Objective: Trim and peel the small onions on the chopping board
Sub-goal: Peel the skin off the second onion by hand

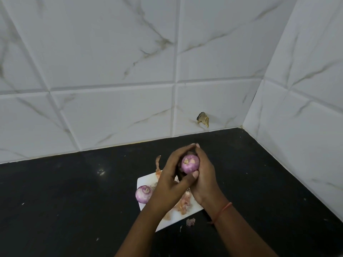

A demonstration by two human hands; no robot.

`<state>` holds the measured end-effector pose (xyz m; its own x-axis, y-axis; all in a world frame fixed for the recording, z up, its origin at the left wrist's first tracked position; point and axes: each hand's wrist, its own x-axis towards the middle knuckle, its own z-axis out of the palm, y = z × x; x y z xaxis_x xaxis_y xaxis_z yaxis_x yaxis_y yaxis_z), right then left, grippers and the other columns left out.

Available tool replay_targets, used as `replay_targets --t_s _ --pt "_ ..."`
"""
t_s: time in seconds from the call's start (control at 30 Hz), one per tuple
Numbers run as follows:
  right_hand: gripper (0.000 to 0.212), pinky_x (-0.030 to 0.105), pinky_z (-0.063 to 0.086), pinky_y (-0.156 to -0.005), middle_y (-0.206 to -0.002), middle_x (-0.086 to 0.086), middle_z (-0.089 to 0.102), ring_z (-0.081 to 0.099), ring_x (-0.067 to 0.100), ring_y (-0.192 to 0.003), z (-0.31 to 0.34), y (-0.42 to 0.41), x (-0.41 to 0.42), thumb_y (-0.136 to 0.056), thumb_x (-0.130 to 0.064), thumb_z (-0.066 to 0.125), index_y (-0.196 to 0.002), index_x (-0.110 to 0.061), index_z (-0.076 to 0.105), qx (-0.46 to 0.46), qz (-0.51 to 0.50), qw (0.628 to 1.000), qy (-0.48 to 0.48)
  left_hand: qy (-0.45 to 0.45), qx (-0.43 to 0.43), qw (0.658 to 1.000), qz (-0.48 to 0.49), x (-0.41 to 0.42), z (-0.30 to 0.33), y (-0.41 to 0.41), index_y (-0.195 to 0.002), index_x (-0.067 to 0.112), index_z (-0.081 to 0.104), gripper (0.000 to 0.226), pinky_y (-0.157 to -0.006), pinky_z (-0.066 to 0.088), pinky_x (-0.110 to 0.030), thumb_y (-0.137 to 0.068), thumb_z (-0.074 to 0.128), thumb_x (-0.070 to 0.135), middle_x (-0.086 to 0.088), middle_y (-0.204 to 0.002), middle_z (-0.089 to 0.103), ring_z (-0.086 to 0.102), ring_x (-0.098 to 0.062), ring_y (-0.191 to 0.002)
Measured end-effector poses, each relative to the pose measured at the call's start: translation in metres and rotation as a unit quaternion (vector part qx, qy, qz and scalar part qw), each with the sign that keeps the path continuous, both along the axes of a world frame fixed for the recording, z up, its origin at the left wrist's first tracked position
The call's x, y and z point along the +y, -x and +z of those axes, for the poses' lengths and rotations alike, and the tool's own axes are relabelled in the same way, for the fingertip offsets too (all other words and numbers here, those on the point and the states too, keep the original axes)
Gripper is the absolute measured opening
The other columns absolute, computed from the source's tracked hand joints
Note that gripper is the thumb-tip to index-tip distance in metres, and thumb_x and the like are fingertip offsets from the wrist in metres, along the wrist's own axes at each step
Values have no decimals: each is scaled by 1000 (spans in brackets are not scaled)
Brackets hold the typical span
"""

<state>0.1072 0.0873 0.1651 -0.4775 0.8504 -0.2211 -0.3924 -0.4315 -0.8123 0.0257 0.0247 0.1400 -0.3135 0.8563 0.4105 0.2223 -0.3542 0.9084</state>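
Obs., left to right. Black counter (65,201) fills the lower field; white marbled wall tiles (111,62) behind and to the right.

A peeled purple onion (143,194) sits at the left edge of the white chopping board (146,179), trimmed end facing up, just beside your left wrist. A strip of peel (158,161) hangs off the board's far corner.

Your left hand (171,175) is raised above the board, fingers curled over the far side of a second onion (190,163), thumb crossing beneath it. This onion is peeled and purple, its cut end turned toward you.

Your right hand (203,176) cups the same onion from the right, fingers wrapped around its back, thumb tip pressed at its lower edge. Both hands grip it together; fingertips meet above it.

Loose pale skins (182,204) lie on the board under your wrists. One small purple scrap (190,222) rests on the counter just off the board's near edge. An orange thread band (222,211) circles your right wrist. A chipped hole (203,118) shows in the wall tile.
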Motion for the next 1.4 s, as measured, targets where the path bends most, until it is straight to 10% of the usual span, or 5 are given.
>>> replay_targets --t_s 0.3,0.8,0.9,1.1,1.4 --pt "71 18 52 -51 -53 -2 64 65 5 -52 9 4 -7 -104 -32 31 -48 -19 72 28 1 998 -48 -13 -50 997 53 3 11 -27 -122 18 55 23 -89 48 -13 -100 51 25 20 -110 61 61 -4 -108" --pt "45 29 51 -65 -70 2 74 72 10 -65 4 -2 -4 -100 -40 44 -76 -16 73 -69 -11 997 -36 115 -289 950 36 5 35 -28 -94 4 64 30 -65 57 -17 -102 52 30 6 -77 71 70 -5 -76" --pt "53 22 45 -44 -66 9 68 61 17 -46 8 -6 2 -94 -55 46 -85 -7 68 -63 69 995 17 148 -308 940 1 3 37 -17 -87 13 70 28 -59 58 -25 -96 56 36 2 -77 76 71 -10 -65" --pt "77 17 25 -36 -37 2 38 31 10 -26 0 -12 10 -96 -68 24 -79 -2 59 109 274 950 101 147 -207 967 1 -3 31 -3 -114 44 73 69 -120 28 -51 -83 26 86 12 -117 74 48 -20 -138" --pt "48 14 29 -36 -44 0 48 41 9 -32 5 -11 10 -95 -52 47 -75 -11 62 139 310 924 176 64 22 996 -54 -15 29 10 -128 48 60 34 -102 48 -31 -95 58 43 19 -143 44 54 -6 -128"
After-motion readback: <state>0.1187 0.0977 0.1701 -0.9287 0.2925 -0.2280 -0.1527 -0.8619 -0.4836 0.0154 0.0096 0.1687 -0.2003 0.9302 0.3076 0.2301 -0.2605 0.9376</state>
